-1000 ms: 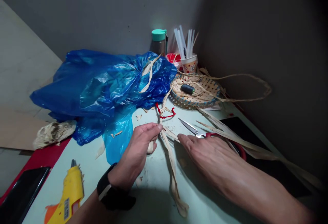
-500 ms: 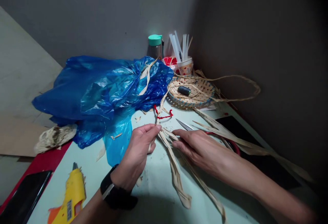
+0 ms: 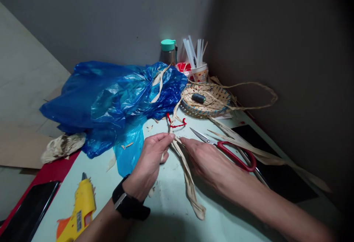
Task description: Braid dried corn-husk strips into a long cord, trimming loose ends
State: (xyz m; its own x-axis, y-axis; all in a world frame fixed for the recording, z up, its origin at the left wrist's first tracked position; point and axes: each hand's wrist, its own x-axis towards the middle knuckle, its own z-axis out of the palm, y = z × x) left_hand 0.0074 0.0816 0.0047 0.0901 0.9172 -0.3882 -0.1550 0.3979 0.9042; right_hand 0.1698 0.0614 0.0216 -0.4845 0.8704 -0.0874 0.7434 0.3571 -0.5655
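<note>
A braid of pale dried husk strips (image 3: 173,118) runs from the woven basket toward me, with a red twisted tie (image 3: 178,125) around it. My left hand (image 3: 153,151), a black watch on its wrist, pinches the braid just below the tie. Close on its right, my right hand (image 3: 199,157) is closed on one husk strand near the braid's end; its lower fingers are hidden beneath the palm. Between the hands a loose husk strip (image 3: 188,177) hangs down over the table. Red-handled scissors (image 3: 235,155) lie right beside my right hand, blades pointing away from me.
A crumpled blue plastic bag (image 3: 110,98) covers the back left. Behind stand a green-lidded bottle (image 3: 167,50) and a paper cup (image 3: 199,74) of glue sticks. The shallow basket (image 3: 206,111) holds a dark thread spool (image 3: 198,98). A yellow glue gun (image 3: 81,205) and black phone (image 3: 33,207) lie front left.
My right hand has moved slightly left, up to the braid, and its fingers have closed in. The long strand that trailed below it is out of sight. My left hand keeps its pinch.
</note>
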